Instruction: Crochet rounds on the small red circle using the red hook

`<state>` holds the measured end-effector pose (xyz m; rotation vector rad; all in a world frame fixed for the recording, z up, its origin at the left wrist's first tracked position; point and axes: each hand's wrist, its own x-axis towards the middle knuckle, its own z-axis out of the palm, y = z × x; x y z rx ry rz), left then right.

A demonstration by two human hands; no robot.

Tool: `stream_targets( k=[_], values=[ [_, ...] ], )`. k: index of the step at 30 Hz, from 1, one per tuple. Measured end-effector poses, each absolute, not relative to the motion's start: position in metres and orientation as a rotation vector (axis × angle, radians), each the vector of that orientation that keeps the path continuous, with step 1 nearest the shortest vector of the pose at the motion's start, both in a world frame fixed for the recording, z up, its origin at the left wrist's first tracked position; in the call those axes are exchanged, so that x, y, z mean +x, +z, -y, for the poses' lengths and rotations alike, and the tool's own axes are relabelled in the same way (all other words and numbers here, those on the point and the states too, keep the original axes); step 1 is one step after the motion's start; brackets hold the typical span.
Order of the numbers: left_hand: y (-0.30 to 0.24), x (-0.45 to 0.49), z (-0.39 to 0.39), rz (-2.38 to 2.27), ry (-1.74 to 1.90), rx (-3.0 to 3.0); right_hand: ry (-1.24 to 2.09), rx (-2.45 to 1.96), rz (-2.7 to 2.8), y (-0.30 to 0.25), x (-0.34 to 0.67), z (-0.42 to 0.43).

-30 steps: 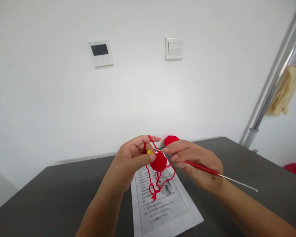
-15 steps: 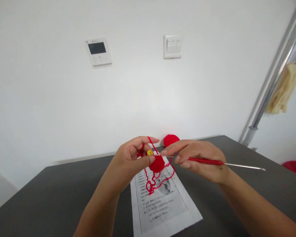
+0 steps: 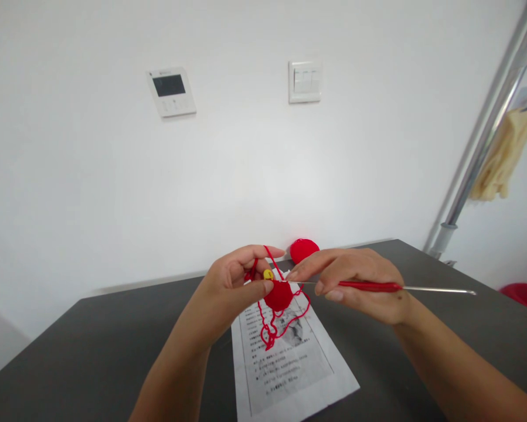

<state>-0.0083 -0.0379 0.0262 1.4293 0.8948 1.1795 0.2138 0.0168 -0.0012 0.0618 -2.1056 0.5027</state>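
- Red crochet piece: over far part of paper, pinched in left hand, index finger pointing right, red yarn across.
- Right hand: knuckles up, gripping crochet hook nearly level.

A dark grey counter with a plain, matte-looking top spans the lower part of the view, its far corners both visible. Lying flat near its middle is a white sheet of paper, set at a slight slant and printed with dark text (too small to read) and a grey picture. At the counter's back edge sits a rounded ball of red yarn, its base partly hidden.
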Motion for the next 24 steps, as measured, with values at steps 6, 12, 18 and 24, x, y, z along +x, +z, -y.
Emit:
stream_targets(
  k=[6, 12, 18, 24],
  values=[
    [0.0262, -0.0098, 0.0384, -0.851, 1.161, 1.417, 0.528, 0.084, 2.118, -0.0012, 0.2162, -0.0180],
    [0.0237, -0.0094, 0.0358, -0.878, 1.149, 1.422, 0.551, 0.162, 2.134, -0.0002, 0.2176, -0.0195],
    [0.0225, -0.0094, 0.0340, -0.862, 1.136, 1.385, 0.515, 0.137, 2.158, 0.0009, 0.2189, -0.0177],
    [0.0238, -0.0082, 0.0332, -0.824, 1.115, 1.337, 0.537, 0.128, 2.156, 0.0015, 0.2194, -0.0171]
  ],
)
